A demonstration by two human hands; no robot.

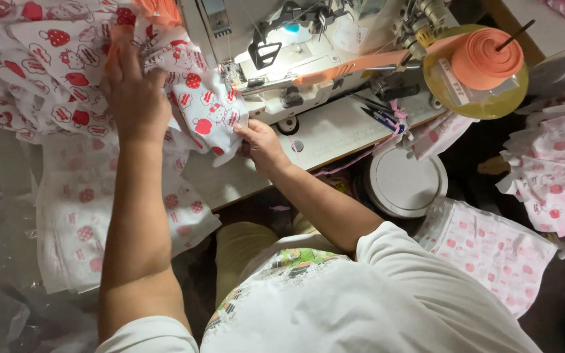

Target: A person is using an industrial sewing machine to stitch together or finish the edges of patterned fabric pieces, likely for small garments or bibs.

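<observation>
White fabric printed with red strawberries and cartoon figures [204, 108] lies bunched at the left of a white sewing machine [295, 65]. My left hand [132, 91] presses flat on top of the bunched fabric, fingers pointing away from me. My right hand [259, 144] pinches the fabric's lower edge on the machine table [335, 131], just in front of the needle area. An orange tape strip [354, 65] runs across the machine from a roll of orange tape [488, 59] on a yellow-green disc at the right.
More printed fabric hangs off the table at the left [86, 216] and lies piled at the right [550, 163] and lower right [492, 245]. Small snips [380, 117] rest on the table. A round white lid [403, 183] sits below the table edge. Clear plastic sheeting [1, 261] covers the left.
</observation>
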